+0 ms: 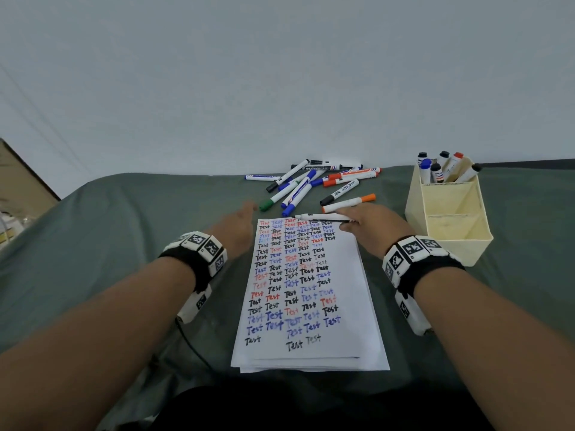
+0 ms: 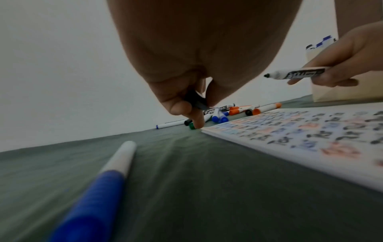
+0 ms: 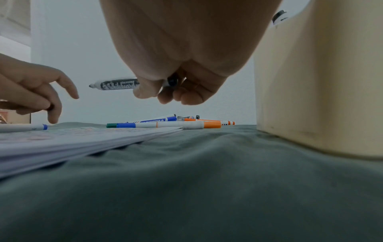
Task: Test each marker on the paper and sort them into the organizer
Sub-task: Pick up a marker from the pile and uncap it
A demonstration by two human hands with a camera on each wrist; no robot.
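Note:
My right hand grips an uncapped black whiteboard marker, level, tip pointing left, over the top edge of the paper. The same marker shows under my right hand's curled fingers. My left hand hovers left of the paper's top corner and pinches a black cap, one fingertip down by the green-capped marker. A pile of markers lies behind the paper. The cream organizer stands to the right, several markers in its back compartment.
The paper is a small stack covered in rows of "Test" in black, blue and red. An orange-capped marker lies just behind my right hand. A loose blue-capped marker lies on the grey-green cloth beneath my left wrist. A white wall rises behind.

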